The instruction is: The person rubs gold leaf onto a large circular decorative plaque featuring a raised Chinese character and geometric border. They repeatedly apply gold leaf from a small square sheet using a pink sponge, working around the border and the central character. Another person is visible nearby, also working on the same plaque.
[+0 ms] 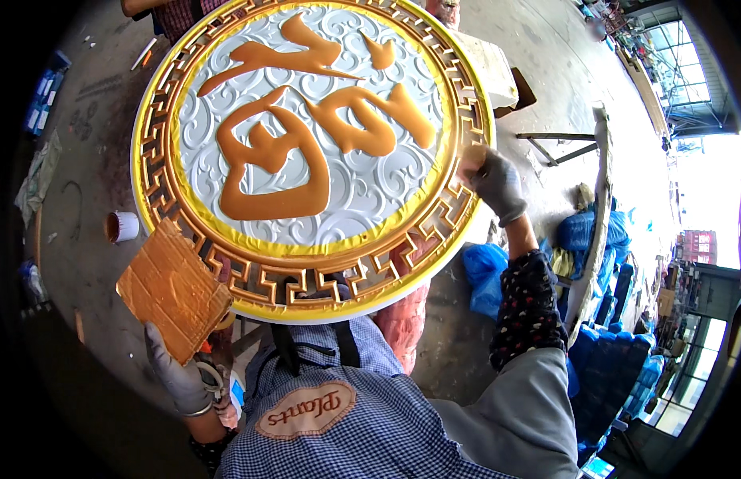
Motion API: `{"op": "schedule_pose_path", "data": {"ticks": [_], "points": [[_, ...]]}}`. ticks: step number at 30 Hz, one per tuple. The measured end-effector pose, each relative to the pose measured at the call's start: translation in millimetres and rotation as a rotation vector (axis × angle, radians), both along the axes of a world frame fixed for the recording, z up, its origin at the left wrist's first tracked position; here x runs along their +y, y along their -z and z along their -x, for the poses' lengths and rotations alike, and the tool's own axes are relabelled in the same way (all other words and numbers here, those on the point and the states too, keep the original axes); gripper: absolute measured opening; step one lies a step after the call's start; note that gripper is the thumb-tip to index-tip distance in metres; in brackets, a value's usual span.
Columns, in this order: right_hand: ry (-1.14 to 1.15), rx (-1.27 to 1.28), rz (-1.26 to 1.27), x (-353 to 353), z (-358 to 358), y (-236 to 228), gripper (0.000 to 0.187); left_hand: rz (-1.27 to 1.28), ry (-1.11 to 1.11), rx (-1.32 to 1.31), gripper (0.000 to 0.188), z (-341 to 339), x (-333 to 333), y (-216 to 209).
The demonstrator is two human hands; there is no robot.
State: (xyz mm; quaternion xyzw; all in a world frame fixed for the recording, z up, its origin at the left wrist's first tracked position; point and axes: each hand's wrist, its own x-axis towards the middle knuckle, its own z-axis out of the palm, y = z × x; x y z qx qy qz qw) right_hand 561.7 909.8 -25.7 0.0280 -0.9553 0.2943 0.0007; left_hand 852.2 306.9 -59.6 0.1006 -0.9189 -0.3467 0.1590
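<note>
A large round panel (386, 207) fills the upper middle, with raised orange-gold characters (274, 195) on a silver-grey scrollwork ground. Around it runs a gold openwork key-pattern border, edged with yellow strips. My left hand (179, 375), in a grey glove, grips a piece of cardboard (175, 287) smeared with gold-brown paint, held beside the panel's lower left rim. At the panel's right border, my right hand (498, 185), also gloved, is closed around a small brown piece (472, 164). Its kind is unclear, and it seems to meet the border.
On the floor to the left stands a small white pot (121, 227) with a brownish inside. Blue plastic bags (486, 275) lie to the right, near a rough wooden frame (600, 191). Other people are partly visible beyond the panel, including a checked shirt (175, 20) at the top left.
</note>
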Motion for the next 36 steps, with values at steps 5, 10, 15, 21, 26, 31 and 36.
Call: {"op": "schedule_pose_path", "data": {"ticks": [5, 10, 15, 21, 26, 31, 36], "points": [[-0.041, 0.072, -0.172, 22.5, 31.5, 22.1, 0.032, 0.006, -0.047, -0.014, 0.055, 18.6, 23.2, -27.9], [-0.034, -0.007, -0.28, 15.0, 24.7, 38.0, 0.028, 0.157, -0.068, 0.008, 0.059, 21.5, 24.1, -45.0], [-0.178, -0.045, -0.193, -12.3, -18.9, 10.5, 0.019, 0.036, -0.136, 0.011, 0.071, 35.9, 37.8, -58.3], [-0.052, 0.016, 0.04, 19.6, 13.1, -4.2, 0.02, -0.082, -0.115, 0.036, 0.062, 49.2, 45.1, -59.9], [-0.097, 0.197, -0.135, 57.2, 87.6, 12.5, 0.022, -0.414, -0.146, -0.006, 0.048, 54.1, 35.3, -51.6], [-0.209, 0.213, -0.251, 67.5, 134.6, 48.9, 0.014, 0.217, -0.004, -0.075, 0.048, 53.6, 37.2, -59.1], [-0.217, 0.083, -0.247, 57.5, 132.6, 40.4, 0.017, 0.234, -0.016, -0.076, 0.049, 49.0, 32.3, -57.0]]}}
